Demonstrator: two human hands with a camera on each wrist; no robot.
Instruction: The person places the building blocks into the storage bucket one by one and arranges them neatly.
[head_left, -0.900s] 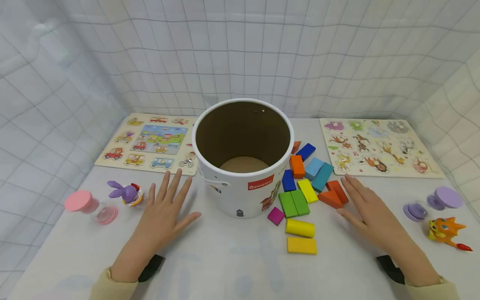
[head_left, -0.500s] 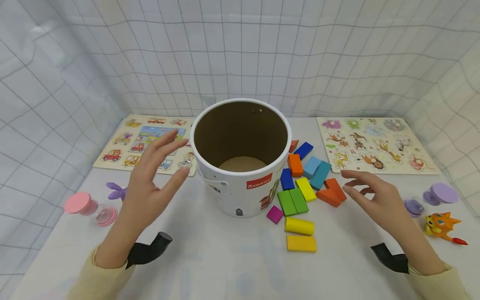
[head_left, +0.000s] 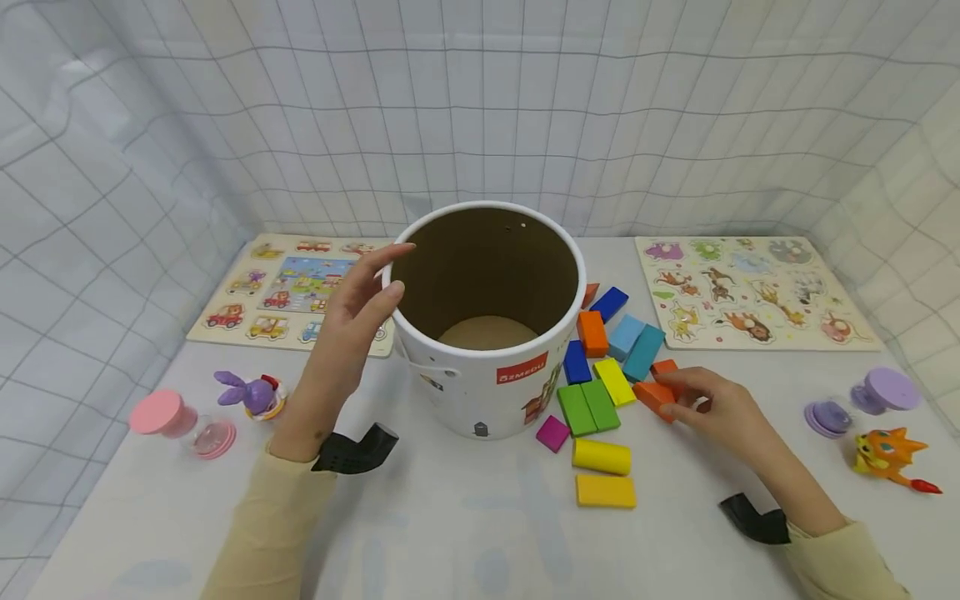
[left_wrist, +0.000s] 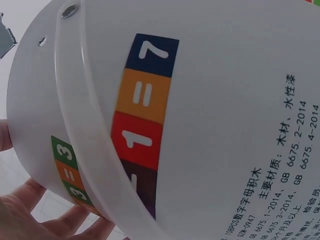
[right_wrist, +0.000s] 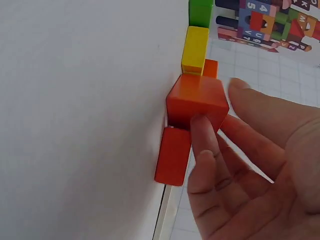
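A large white bucket [head_left: 486, 392] with a brown inside stands at the centre. My left hand [head_left: 347, 333] is at its left rim, thumb and fingers spread, fingertips overlapping the rim; in the left wrist view, fingers [left_wrist: 30, 195] are seen beside the printed bucket wall and its handle. To the right of the bucket, my right hand [head_left: 723, 408] has thumb and bent fingers at an orange block [head_left: 654, 400], pinching it. In the right wrist view, a fingertip lies against that orange block [right_wrist: 197, 97], next to a red-orange block [right_wrist: 173, 157].
Loose blocks lie right of the bucket: green [head_left: 588, 408], yellow [head_left: 600, 457], blue [head_left: 577, 362], teal [head_left: 643, 352] and others. Puzzle boards lie back left [head_left: 225, 287] and back right [head_left: 757, 292]. Small toys sit at both sides, including an orange figure [head_left: 888, 454] and a purple one [head_left: 258, 395].
Both hands have risen from lying flat on the table. My left hand has moved forward and right to the bucket's rim; my right hand has moved left and down onto the orange block.
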